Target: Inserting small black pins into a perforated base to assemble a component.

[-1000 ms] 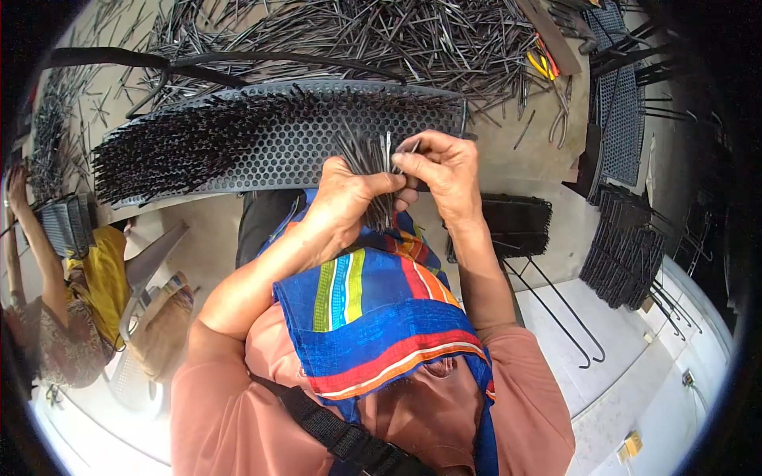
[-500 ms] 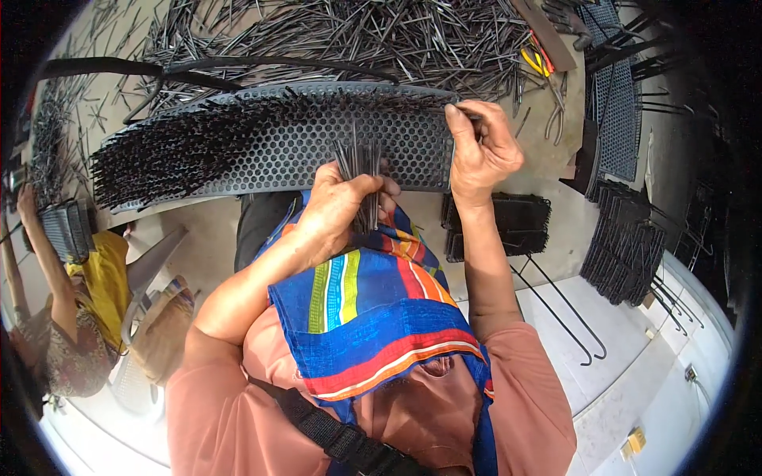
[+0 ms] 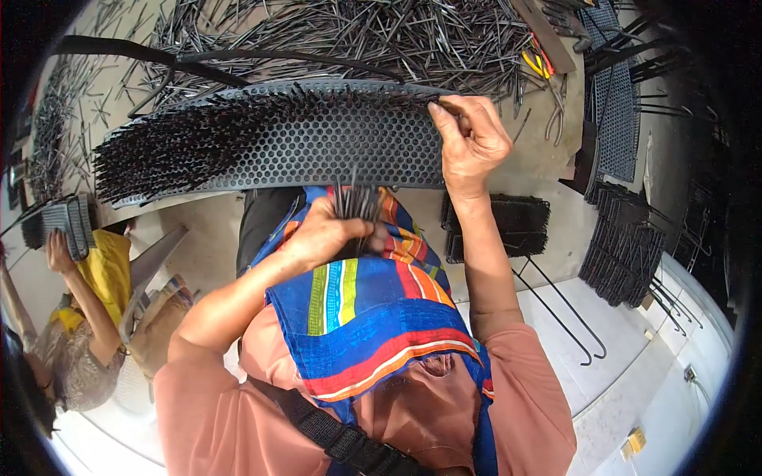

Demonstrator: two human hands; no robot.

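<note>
A long, curved, dark perforated panel (image 3: 333,151) lies across in front of me. Dense black rods (image 3: 171,151) stand in its holes on the left, with a thinner band of them along the far edge. Below the panel's near edge, my left hand (image 3: 321,238) is closed around a bundle of thin dark rods (image 3: 355,202), slightly blurred. At the panel's far right corner my right hand (image 3: 476,147) is closed in a pinch, thumb against the fingers. What sits between those fingertips is too small to make out.
Loose dark rods (image 3: 357,40) cover the table behind the panel, with yellow-and-red handled pliers (image 3: 538,63) at the right. A thick black bent bar (image 3: 119,47) lies behind the panel. Finished-looking black racks (image 3: 623,246) stand at right. Another person's hand (image 3: 58,252) works at far left.
My left hand and its bundle have dropped toward my lap, away from the panel. My right hand has shifted slightly left along the far edge. The other person's hand has moved down.
</note>
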